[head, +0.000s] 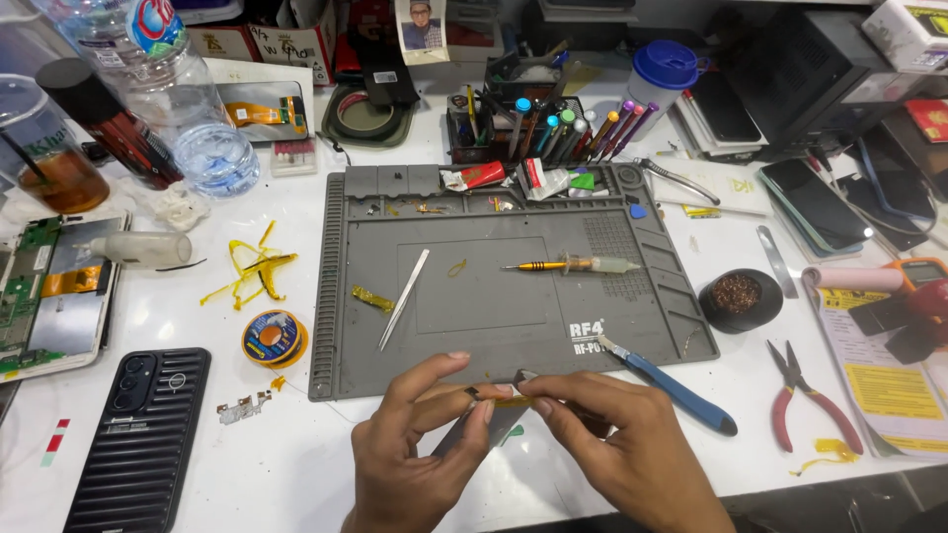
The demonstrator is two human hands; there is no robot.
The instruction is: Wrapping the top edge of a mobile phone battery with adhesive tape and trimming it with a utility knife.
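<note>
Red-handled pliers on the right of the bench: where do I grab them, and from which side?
Probably best to grip the red-handled pliers by both red handles, coming from above on the near right side. They lie flat on the white bench, jaws pointing up-left, handles splayed toward the bench's front edge with open space around them.

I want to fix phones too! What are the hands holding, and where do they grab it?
Both the left hand and right hand pinch a small thin part by its ends; what it is cannot be told.

The white table (553, 464) carried a grey mat (513, 345) in the middle. Left of it lay a solder reel (274, 339), yellow tape scraps (252, 271) and a black phone (143, 439); right of it sat red pliers (805, 400) and a round black pot (740, 299).
</note>
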